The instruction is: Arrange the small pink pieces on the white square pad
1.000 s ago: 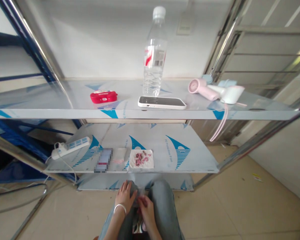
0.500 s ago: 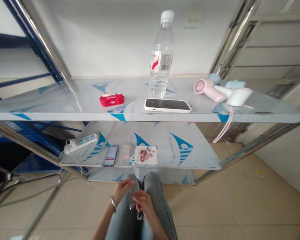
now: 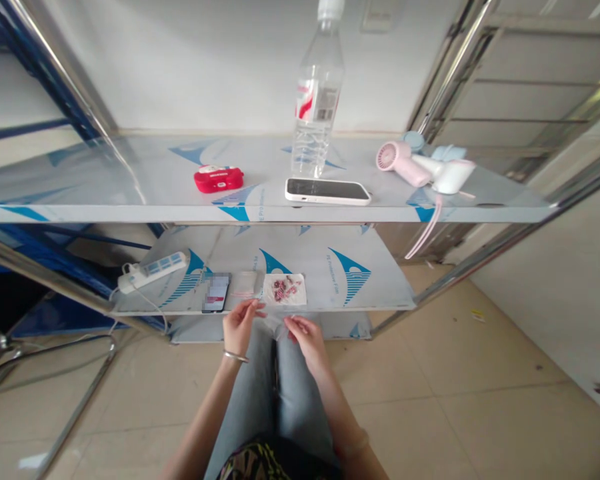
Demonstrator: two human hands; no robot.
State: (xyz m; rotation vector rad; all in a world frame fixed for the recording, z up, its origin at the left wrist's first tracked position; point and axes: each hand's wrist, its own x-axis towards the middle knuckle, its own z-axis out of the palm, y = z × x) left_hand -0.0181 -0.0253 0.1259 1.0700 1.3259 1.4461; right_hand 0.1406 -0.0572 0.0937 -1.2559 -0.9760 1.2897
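Above my lap, a small clear plastic bag (image 3: 277, 327) is stretched between my two hands, its outline faint against the jeans. My left hand (image 3: 241, 327), with a silver bangle at the wrist, pinches the bag's left side. My right hand (image 3: 307, 339) grips the other side between thumb and fingers. Just beyond, on the middle shelf, lies a white square tray (image 3: 300, 298) with dark red and pink beads (image 3: 281, 291) in it. Left of it are a flat stack of clear bags (image 3: 245, 285) and a phone (image 3: 216, 293) with a lit screen.
A power strip (image 3: 153, 272) with a trailing cable lies on the middle shelf's left. The upper shelf (image 3: 145, 170) holds a red earphone case (image 3: 219, 180), a water bottle (image 3: 317, 100), a white-cased phone (image 3: 327, 191) and small handheld fans (image 3: 405, 165). Metal posts flank the shelves.
Both hands have moved up and forward from the lap towards the middle shelf's edge, and apart from each other. The plastic bag has come along. The view has tilted and shifted.
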